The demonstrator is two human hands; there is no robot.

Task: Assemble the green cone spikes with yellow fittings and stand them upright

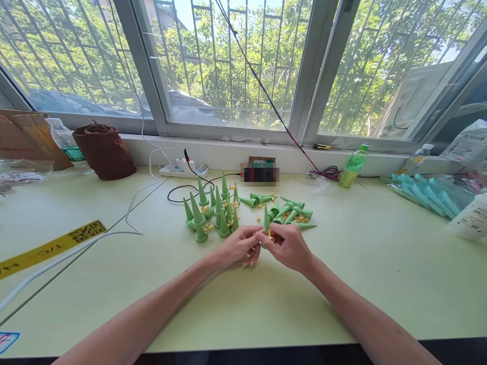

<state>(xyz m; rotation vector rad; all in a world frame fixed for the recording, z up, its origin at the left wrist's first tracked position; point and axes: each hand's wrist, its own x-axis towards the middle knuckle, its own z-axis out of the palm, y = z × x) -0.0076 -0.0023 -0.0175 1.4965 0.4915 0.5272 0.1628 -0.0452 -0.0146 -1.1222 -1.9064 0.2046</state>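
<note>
Over the middle of the table, both hands meet on one green plant watering spike [266, 221], its tip pointing up. My left hand [240, 244] is closed round its lower part. From the other side, my right hand [289, 245] pinches at a small yellow valve [271, 236] on the spike; the fingers partly hide where the two meet. Just beyond my left hand stand several upright green spikes [198, 217] with yellow valves fitted. Behind my right hand lies a heap of loose green spikes [291, 209] with small yellow valves [302, 219] among them.
Behind the spikes lie a power strip [182, 170], a black cable [173, 195] and a small box [259, 171]. A brown bag [104, 150] stands at left, a green bottle [353, 166] at right. A white cable [131, 208] crosses the table's left side.
</note>
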